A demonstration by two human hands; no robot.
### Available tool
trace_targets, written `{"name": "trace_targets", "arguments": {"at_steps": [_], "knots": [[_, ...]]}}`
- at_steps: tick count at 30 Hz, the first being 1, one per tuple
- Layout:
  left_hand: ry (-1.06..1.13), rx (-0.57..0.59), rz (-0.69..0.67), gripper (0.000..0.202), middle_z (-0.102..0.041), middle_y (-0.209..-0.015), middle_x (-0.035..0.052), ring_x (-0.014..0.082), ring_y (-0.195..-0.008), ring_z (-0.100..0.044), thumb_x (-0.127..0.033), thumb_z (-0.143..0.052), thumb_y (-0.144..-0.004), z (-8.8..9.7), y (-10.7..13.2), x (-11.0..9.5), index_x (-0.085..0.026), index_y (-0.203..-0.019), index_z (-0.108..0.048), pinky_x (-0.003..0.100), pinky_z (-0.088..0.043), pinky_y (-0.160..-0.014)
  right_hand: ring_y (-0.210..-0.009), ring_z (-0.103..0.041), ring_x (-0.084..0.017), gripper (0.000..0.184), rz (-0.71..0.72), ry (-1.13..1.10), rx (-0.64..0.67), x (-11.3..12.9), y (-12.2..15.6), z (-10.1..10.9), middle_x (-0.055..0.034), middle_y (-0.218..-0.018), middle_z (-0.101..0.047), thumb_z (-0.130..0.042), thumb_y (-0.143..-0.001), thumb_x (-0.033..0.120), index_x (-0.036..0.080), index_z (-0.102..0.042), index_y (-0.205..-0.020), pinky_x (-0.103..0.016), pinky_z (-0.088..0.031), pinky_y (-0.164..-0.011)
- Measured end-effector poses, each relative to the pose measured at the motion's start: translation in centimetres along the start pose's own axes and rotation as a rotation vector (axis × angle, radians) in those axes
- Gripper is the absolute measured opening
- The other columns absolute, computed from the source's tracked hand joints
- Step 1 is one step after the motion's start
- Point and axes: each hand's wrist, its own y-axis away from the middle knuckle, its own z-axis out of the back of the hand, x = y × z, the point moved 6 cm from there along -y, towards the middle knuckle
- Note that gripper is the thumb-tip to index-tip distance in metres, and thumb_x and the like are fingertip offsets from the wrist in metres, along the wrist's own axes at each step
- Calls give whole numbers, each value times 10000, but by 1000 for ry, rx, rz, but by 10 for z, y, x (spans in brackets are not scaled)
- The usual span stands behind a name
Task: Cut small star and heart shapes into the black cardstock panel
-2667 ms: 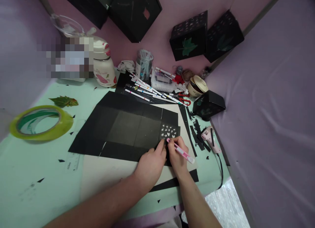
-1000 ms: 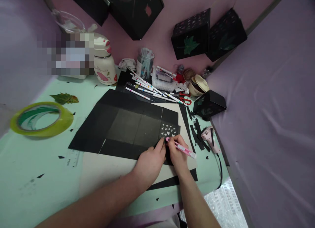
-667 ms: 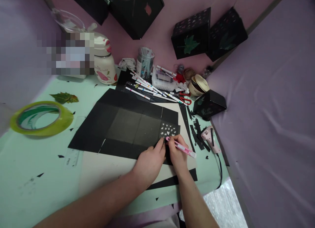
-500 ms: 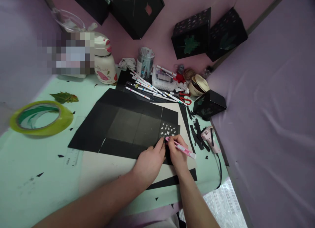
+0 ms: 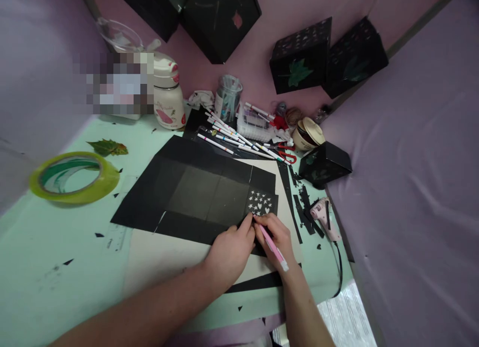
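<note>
A folded-out sheet of black card [image 5: 194, 187] lies over a pale board [image 5: 160, 257] in front of me. Small star and heart cut-outs [image 5: 260, 202] show white in its right-hand flap. My left hand [image 5: 230, 252] rests on the card just below them, its index finger stretched out and pressing down. Close beside it, my right hand [image 5: 279, 234] is closed around a pink craft knife [image 5: 273, 247], held like a pen. The knife's tip meets the card near my left fingertip, under the cut-outs; the blade itself is hidden.
Left are a roll of yellow-green tape [image 5: 75, 179] and a leaf [image 5: 108, 148]. White markers [image 5: 228, 137], red-handled scissors [image 5: 286, 155] and a bottle [image 5: 168, 105] stand behind. Right are a black box [image 5: 325, 165], black scraps [image 5: 307, 212] and a pink corded tool [image 5: 325, 217]. Black boxes [image 5: 301, 57] hang above.
The craft knife has swung so its rear end points more toward me. My right hand has turned with it, while the left stays on the card. The whole view has shifted slightly.
</note>
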Motion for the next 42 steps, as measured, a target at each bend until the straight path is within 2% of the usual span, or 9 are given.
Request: {"name": "trace_targets", "arguments": {"at_steps": [4,8,11,16,28,38,42], "knots": [[3,-10,-8,342,-404,-1482,112,190,-835,-659,-231,-511,-934,0,0,0,-172,-1266,-565,299,-572,-672,-805,-626,-183,166,18,-44,55,0,-3,5,-65,-889,-630,-576,-882,184,210,-666,-1019,-316,-529,-706],[15,-19,1,405,-393,-1487,115,196,-842,-657,-245,-536,-922,-1,-1,0,-171,-1319,-520,308,-575,-661,-772,-635,-176,133,-96,-78,-49,-6,-1,12,-54,-874,-665,-586,-878,213,203,-668,-982,-299,-517,-686],[7,-20,8,456,-395,-1482,118,196,-856,-653,-251,-556,-911,-1,-1,0,-170,-1355,-488,299,-569,-671,-692,-624,-161,117,-220,-71,-150,-14,2,16,-33,-802,-681,-583,-879,252,198,-678,-921,-266,-496,-608],[6,-15,5,480,-402,-1475,114,182,-832,-649,-253,-554,-912,-1,-1,1,-169,-1376,-463,286,-559,-670,-608,-596,-143,141,-285,-60,-162,-19,2,15,-13,-716,-673,-586,-869,280,188,-690,-848,-242,-465,-546],[45,10,7,455,-397,-1466,122,197,-848,-653,-260,-564,-908,3,-1,0,-171,-1346,-478,314,-568,-680,-652,-625,-155,166,-277,-88,-147,-21,2,12,-32,-781,-705,-604,-862,319,186,-700,-891,-254,-484,-585],[52,-2,15,471,-401,-1468,130,199,-865,-658,-251,-578,-903,2,0,1,-170,-1354,-473,302,-566,-694,-693,-638,-159,151,-278,-126,-69,-23,0,12,-26,-812,-703,-620,-863,314,191,-688,-919,-253,-490,-620],[31,-7,7,439,-385,-1492,109,195,-855,-656,-255,-565,-911,2,-1,1,-176,-1337,-495,298,-569,-688,-718,-643,-164,135,-216,-105,-32,-20,-2,13,-34,-843,-700,-604,-878,289,197,-678,-944,-261,-501,-636]]}}
